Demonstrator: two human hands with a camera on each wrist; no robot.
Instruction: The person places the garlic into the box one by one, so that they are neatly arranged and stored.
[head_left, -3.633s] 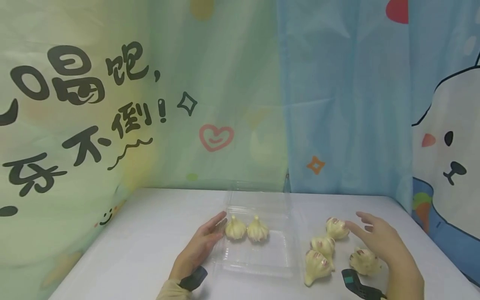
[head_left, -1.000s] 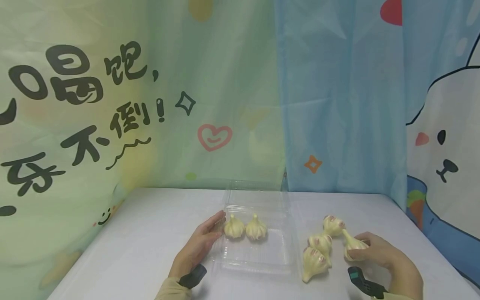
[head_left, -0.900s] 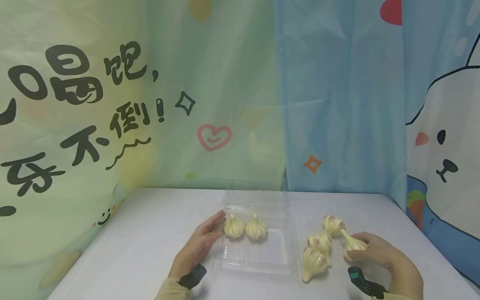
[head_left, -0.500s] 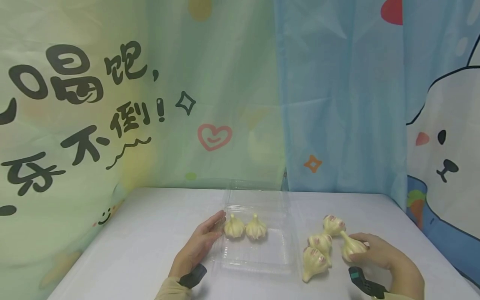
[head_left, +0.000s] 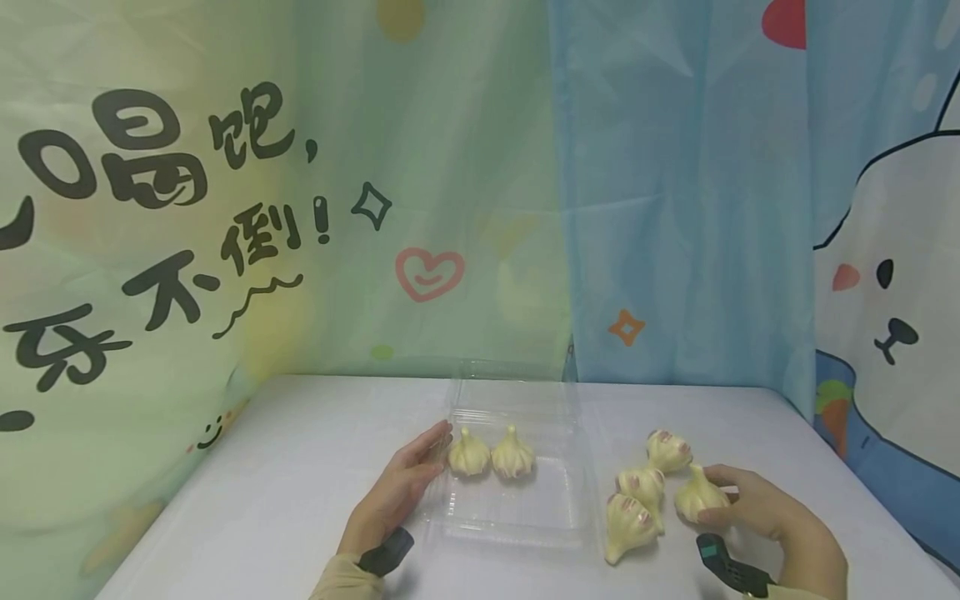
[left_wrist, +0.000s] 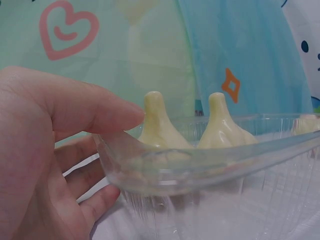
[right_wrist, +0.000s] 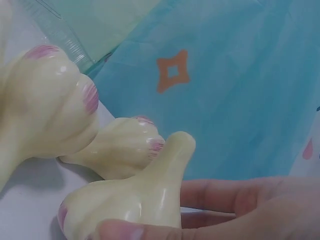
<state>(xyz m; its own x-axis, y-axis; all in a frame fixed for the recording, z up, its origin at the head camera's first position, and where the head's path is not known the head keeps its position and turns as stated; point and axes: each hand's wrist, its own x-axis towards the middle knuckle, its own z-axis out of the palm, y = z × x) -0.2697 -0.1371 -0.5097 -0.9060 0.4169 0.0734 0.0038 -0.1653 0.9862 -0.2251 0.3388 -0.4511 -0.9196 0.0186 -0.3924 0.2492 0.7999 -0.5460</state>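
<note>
A pale garlic bulb (head_left: 700,497), glossy and purple-tinged at its base in the right wrist view, is held between the thumb and fingers of my right hand (head_left: 757,500), its stem upward. My left hand (head_left: 405,479) rests against the left side of a clear plastic container (head_left: 517,529), fingers outside the wall and thumb right at the rim in the left wrist view. Inside, two garlic bulbs stand side by side along the back, stems up: a left bulb (head_left: 468,457) and a right bulb (head_left: 513,457).
Three more garlic bulbs lie right of the container: a far one (head_left: 668,451), a middle one (head_left: 641,486) and a near one (head_left: 628,527). The container's clear lid (head_left: 517,385) is raised at the back. A printed curtain (head_left: 480,208) hangs behind the white table (head_left: 262,500).
My right hand came down to the rightmost bulb and took hold of it. The bulb has since shifted slightly left and turned more upright. My left hand has stayed at the container.
</note>
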